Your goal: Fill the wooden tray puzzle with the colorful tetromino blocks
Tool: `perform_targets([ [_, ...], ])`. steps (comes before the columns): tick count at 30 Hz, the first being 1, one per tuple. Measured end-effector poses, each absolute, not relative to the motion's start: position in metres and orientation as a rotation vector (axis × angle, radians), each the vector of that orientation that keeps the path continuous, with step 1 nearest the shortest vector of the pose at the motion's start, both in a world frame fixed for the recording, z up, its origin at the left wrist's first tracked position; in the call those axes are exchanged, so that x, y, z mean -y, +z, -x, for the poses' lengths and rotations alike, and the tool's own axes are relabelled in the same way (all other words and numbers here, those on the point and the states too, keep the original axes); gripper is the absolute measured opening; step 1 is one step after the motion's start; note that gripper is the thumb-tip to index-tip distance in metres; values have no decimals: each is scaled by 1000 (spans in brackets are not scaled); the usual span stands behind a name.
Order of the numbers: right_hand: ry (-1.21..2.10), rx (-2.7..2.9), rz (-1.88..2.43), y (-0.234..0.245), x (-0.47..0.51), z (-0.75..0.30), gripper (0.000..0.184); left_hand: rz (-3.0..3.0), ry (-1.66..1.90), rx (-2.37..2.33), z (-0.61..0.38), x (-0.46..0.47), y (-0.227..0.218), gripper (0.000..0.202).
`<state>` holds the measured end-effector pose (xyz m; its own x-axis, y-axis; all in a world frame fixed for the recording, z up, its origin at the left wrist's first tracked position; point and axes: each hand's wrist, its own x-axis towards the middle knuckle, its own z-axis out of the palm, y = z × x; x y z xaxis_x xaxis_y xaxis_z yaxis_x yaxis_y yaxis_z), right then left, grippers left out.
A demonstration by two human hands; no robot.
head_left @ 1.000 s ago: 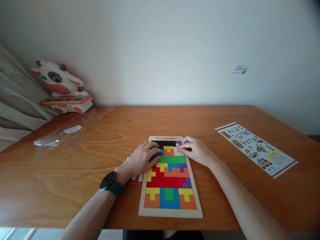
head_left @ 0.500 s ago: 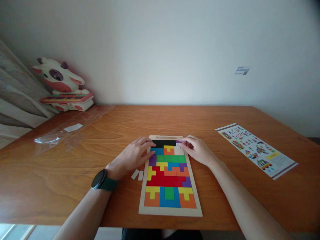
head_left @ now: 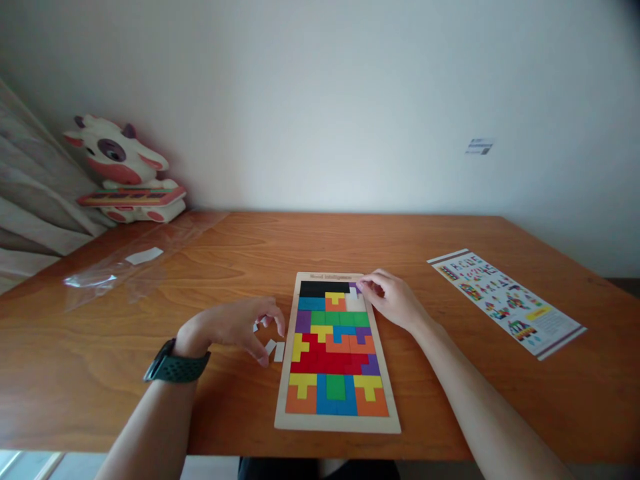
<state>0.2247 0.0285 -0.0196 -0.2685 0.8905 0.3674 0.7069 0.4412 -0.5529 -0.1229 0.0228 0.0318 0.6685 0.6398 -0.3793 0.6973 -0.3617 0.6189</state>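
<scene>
A wooden block-puzzle board (head_left: 337,423) lies in front of me, filled with flat coloured pieces and showing a black strip near its top. My left hand (head_left: 245,327) is open to the left of the board, thumb and fingers spread over small white pieces (head_left: 279,352) on the table. One more white bit shows partly beneath its fingers. At the board's upper right corner rests my right hand (head_left: 393,297), with fingertips pinched together beside a purple piece (head_left: 353,285) and a white piece (head_left: 356,303). Whatever those fingertips hold is hidden.
A printed pattern sheet (head_left: 505,303) lies on the wooden table (head_left: 400,247) to the right. Clear plastic wrapping (head_left: 100,277) with a white slip (head_left: 144,256) is at the left. Behind it stands a cow-shaped toy keyboard (head_left: 133,197) by the curtain.
My left hand has left the board's upper left edge and moved left and toward me, over the white pieces. My right hand stays at the upper right corner.
</scene>
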Motion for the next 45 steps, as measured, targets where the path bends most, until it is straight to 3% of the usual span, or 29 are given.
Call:
perform_targets([
  [4,276,1923,1400,-23,-33,-230,25,-2161,-57,-1013,121,-24,29,27],
  [9,202,1817,1457,-26,-38,-235,27,-2178,46,-1165,126,-30,22,40],
  [17,239,1838,1425,-24,-36,-232,26,-2158,75,-1185,125,-33,25,29],
  [21,313,1858,1316,-18,-31,-225,23,-2083,278,-1067,115,-32,26,22],
  [27,611,1962,1094,-9,-12,-194,15,-2101,782,-1023,88,-26,18,22],
  [38,1507,1608,907,-6,8,-155,28,-2253,854,-819,69,-16,7,20],
  [45,1629,1507,889,-12,3,-155,32,-2486,959,-789,65,-14,6,18],
])
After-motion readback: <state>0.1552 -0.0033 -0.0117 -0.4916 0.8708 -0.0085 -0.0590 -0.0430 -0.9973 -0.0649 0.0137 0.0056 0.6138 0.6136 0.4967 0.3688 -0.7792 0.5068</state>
